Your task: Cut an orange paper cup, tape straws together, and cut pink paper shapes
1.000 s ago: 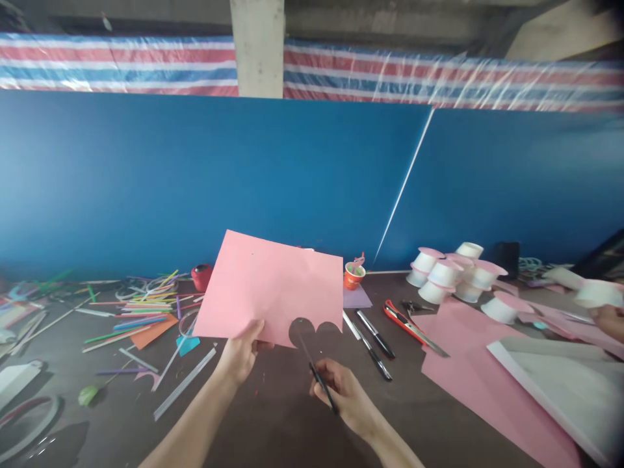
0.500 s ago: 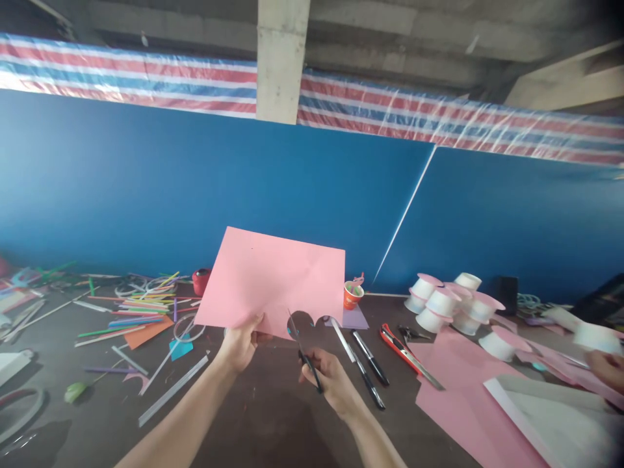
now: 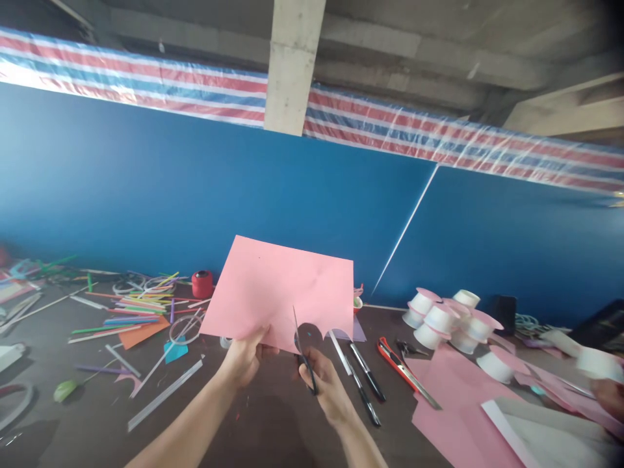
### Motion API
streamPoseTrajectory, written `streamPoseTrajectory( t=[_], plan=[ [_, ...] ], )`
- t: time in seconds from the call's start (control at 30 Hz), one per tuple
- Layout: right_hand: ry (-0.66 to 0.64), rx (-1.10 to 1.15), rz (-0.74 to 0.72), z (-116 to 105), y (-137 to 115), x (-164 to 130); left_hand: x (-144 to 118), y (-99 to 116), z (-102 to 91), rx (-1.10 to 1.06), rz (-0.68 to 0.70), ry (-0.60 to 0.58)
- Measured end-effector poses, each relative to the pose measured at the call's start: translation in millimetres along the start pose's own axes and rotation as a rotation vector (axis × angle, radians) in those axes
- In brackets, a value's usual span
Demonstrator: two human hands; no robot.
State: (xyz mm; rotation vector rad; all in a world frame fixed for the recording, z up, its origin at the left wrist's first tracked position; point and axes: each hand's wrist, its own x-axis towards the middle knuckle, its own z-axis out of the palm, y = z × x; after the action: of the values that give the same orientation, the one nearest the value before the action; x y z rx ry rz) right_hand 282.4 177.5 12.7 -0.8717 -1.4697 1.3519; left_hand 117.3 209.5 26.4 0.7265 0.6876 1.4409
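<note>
A large sheet of pink paper is held up above the dark table, with rounded notches cut into its lower right edge. My left hand pinches the sheet at its lower edge, thumb in front and fingers behind. In my right hand are black-handled scissors, blades pointing up at the paper beside the larger notch. The blades lie against the sheet left of that notch; how far apart they are is hard to make out.
Right of my hands lie markers, a red utility knife, pink sheets and stacked white paper cups. Coloured sticks and a red container are at the left. Another person's hand shows at the right edge.
The view has tilted slightly, and the paper sits a little lower and further right in it. The scissors stand more upright against the sheet; both hands keep their hold.
</note>
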Motion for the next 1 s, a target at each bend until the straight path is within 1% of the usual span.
streamPoseTrajectory(
  t=[0.27,0.5,0.7,0.93,1.0],
  plan=[
    [-0.002,-0.013,0.038,0,-4,-1,-3,0,1.2,0.011,-0.02,0.0],
    [0.002,-0.039,0.069,1,-8,-4,-5,0,2.1,-0.004,-0.03,0.023],
    [0.004,-0.044,0.038,2,-10,-6,-6,-1,2.5,-0.006,-0.033,0.017],
    [0.015,-0.048,0.054,3,-14,-7,-8,0,1.9,-0.008,-0.027,-0.013],
    [0.013,-0.062,0.053,4,-15,-7,-8,0,1.7,-0.004,-0.034,-0.002]
  ],
)
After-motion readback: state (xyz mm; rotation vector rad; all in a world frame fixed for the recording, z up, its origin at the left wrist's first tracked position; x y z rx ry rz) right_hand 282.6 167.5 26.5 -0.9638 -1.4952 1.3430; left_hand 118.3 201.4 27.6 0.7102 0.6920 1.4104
